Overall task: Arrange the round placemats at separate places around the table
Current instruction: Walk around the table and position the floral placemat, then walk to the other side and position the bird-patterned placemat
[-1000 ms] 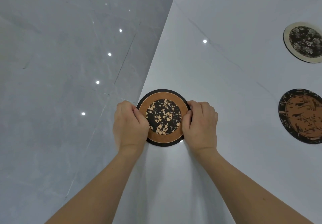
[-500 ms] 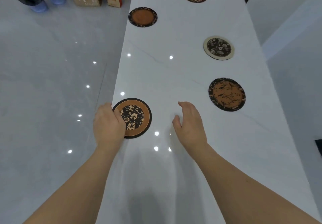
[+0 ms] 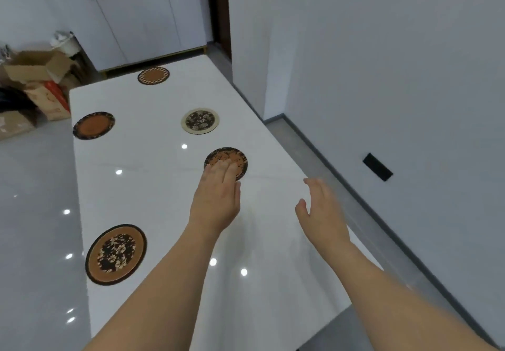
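Observation:
Several round placemats lie apart on the white table (image 3: 153, 200). A brown one with a dark flowered centre (image 3: 116, 254) lies near the left edge, close to me. A mottled brown one (image 3: 232, 156) lies right of centre, and the fingertips of my left hand (image 3: 217, 197) cover its near edge. A cream-rimmed flowered one (image 3: 200, 120), a dark-rimmed brown one (image 3: 93, 125) and a checkered one (image 3: 153, 75) lie farther off. My right hand (image 3: 321, 211) hovers open over the table's right edge, holding nothing.
Cardboard boxes (image 3: 38, 88) are piled on the floor beyond the table's far left corner. White cupboards (image 3: 142, 14) stand at the back. A white wall (image 3: 382, 77) runs close along the table's right side, with a narrow strip of grey floor between.
Both hands let go of the flowered brown placemat and moved right. The view swung up and to the right; my left hand now reaches the mottled brown placemat.

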The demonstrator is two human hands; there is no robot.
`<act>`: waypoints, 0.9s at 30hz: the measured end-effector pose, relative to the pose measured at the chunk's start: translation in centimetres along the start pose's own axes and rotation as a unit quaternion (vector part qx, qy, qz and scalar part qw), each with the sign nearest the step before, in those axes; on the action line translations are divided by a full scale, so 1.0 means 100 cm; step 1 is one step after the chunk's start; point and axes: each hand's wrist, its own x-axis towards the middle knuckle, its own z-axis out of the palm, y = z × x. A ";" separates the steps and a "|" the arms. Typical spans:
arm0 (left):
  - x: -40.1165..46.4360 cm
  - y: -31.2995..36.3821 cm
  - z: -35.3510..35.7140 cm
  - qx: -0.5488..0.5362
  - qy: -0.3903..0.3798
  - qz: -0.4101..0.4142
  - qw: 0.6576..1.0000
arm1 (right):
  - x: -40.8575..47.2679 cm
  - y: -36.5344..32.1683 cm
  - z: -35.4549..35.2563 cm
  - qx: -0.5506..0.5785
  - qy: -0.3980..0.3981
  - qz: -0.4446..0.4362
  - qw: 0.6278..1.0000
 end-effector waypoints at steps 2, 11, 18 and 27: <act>0.017 0.041 0.009 -0.004 -0.011 0.061 0.998 | -0.008 0.027 -0.030 -0.023 0.016 0.037 0.999; 0.047 0.225 0.044 -0.017 -0.042 0.273 0.961 | -0.046 0.125 -0.133 -0.041 0.084 0.146 0.985; 0.078 0.356 0.064 0.001 -0.052 0.312 0.949 | -0.051 0.220 -0.218 -0.039 0.112 0.165 0.979; 0.123 0.505 0.100 0.014 -0.067 0.351 0.934 | -0.040 0.348 -0.302 -0.031 0.130 0.211 0.968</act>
